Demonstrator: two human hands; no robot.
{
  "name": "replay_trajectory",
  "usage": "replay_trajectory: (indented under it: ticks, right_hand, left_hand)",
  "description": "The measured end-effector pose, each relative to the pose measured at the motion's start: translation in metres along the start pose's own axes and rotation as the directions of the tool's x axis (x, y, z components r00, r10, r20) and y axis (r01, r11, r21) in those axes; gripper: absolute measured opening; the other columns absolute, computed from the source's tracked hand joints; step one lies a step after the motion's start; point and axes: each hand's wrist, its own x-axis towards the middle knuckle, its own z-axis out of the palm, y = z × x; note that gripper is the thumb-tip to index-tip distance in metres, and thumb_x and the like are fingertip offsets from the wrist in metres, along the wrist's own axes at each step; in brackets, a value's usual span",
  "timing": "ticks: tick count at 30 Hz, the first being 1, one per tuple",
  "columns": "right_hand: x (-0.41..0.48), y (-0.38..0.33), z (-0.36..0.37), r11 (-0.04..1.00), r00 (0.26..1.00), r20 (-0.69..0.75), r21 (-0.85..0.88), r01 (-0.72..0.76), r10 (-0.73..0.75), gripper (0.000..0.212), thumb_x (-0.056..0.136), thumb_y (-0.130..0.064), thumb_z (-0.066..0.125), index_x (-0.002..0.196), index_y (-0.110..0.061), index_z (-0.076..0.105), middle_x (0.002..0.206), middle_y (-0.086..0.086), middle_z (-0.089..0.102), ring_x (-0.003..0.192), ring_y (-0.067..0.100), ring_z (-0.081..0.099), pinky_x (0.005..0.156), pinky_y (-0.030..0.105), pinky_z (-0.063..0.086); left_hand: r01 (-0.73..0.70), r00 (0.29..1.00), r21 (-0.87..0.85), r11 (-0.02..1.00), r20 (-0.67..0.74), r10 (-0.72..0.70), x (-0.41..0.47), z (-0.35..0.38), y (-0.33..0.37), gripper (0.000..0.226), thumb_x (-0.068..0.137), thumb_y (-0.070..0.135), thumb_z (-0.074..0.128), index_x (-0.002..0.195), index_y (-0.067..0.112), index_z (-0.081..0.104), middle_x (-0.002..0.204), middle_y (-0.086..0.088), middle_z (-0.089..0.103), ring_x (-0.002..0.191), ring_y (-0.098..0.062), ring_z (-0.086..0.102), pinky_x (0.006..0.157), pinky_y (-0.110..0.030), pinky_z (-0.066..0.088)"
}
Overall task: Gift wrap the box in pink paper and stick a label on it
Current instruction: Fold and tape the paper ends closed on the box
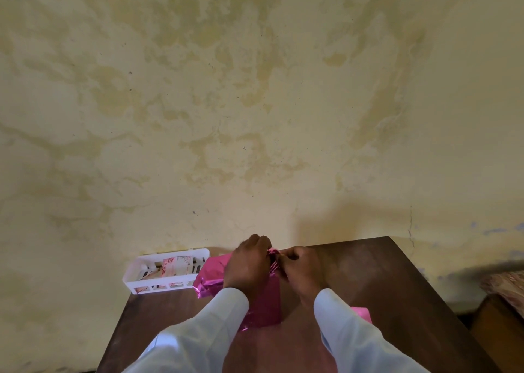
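A white slotted basket at the dark table's far left corner holds floral-printed cards. Just beside it lies the box, long axis running from the person toward the wall. The left hand and right hand both pinch gathered pink paper at its far end.

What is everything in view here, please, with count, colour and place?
Wall: one, blotchy cream, filling the background.
Table: one, dark brown, against that wall.
Pink paper: one sheet, shiny pink, wrapped boxy at the table's middle.
Pink piece: one, pink, right of the wrapped paper.
Basket: one, white, table's far left corner, holding patterned items.
Left hand: one, gripping the paper's far end.
Right hand: one, pinching that same end.
Sleeves: two, pale, on both forearms.
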Motion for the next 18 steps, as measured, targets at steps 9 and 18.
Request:
replay_trajectory:
  ticks: [9,18]
  right_hand:
    - [-0.001,0.008,-0.001,0.989,0.997,0.013,0.120,-0.081,0.080,0.024,0.092,-0.010,0.065,0.071,-0.010,0.075,0.071,0.009,0.073,0.065,0.016,0.066,0.060,0.028,0.054]
    - [-0.004,0.006,-0.002,0.951,0.988,0.055,0.269,-0.154,0.145,0.020,0.093,-0.017,0.065,0.087,0.000,0.075,0.082,0.019,0.074,0.069,0.023,0.069,0.062,0.030,0.056]
  left_hand:
    - [-0.126,0.990,-0.045,0.991,-0.073,0.123,-0.019,0.017,0.009,0.032,0.079,0.025,0.050,0.108,0.014,0.059,0.086,-0.003,0.067,0.073,-0.025,0.064,0.059,-0.030,0.045]
    - [0.125,0.990,-0.305,0.944,-0.026,-0.139,-0.037,0.009,0.000,0.046,0.092,0.018,0.062,0.137,0.025,0.050,0.103,0.006,0.068,0.101,-0.015,0.061,0.089,-0.036,0.051]
